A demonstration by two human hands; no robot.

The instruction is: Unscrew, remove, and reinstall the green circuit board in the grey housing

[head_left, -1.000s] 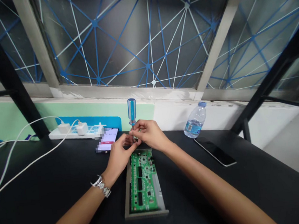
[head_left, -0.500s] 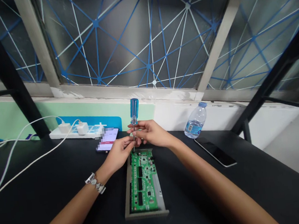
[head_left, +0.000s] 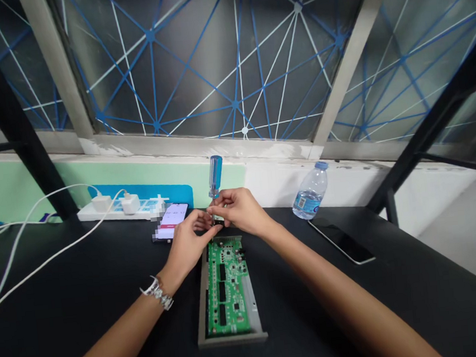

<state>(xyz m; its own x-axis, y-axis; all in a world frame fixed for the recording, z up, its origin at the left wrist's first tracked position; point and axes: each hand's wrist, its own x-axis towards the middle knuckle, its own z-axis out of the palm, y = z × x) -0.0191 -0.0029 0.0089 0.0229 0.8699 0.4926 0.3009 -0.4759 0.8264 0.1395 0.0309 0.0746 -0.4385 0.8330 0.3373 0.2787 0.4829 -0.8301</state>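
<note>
Black workbench (head_left: 451,292) under blue-latticed windows (head_left: 193,65), green circuit board (head_left: 227,289) on top

Overhead 12 o'clock: we see slanted window panes (head_left: 192,54) with blue and white lines | 10 o'clock: grey window frame (head_left: 56,67), black metal post (head_left: 8,116) | 9 o'clock: mint-green wall panel (head_left: 11,186) | 3 o'clock: white wall (head_left: 305,180) | 6 o'clock: black tabletop (head_left: 82,272) | light: daylight through glass
</note>
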